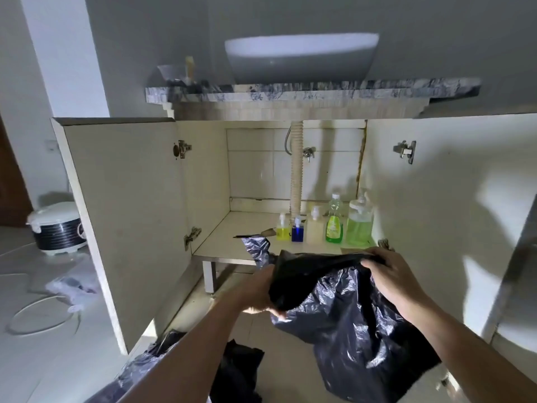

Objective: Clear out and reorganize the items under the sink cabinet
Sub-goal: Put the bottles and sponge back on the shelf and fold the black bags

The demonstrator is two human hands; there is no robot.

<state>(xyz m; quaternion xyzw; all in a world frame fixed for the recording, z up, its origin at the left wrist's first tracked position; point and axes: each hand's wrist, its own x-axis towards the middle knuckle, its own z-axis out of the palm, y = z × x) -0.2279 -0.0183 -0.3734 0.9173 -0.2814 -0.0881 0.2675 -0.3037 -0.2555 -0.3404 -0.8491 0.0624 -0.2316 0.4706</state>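
A black plastic bag [348, 324] hangs in front of the open under-sink cabinet [232, 242]. My left hand [258, 289] grips its left top edge and my right hand [389, 274] grips its right top edge, holding the bag stretched between them. At the back right of the cabinet shelf stands a row of bottles: a yellow one [282, 228], a small blue one [297, 230], a cream one [315, 226], a green dish-soap bottle [334, 222] and a large green pump bottle [359, 222]. A second dark bag [257, 247] lies on the shelf's front edge.
Both cabinet doors [125, 216] stand wide open. A drain pipe [296, 170] runs down the cabinet's middle. More black bags [235, 373] lie on the floor below my arms. A rice cooker [58, 228], a white cord and a clear bag sit on the floor at left.
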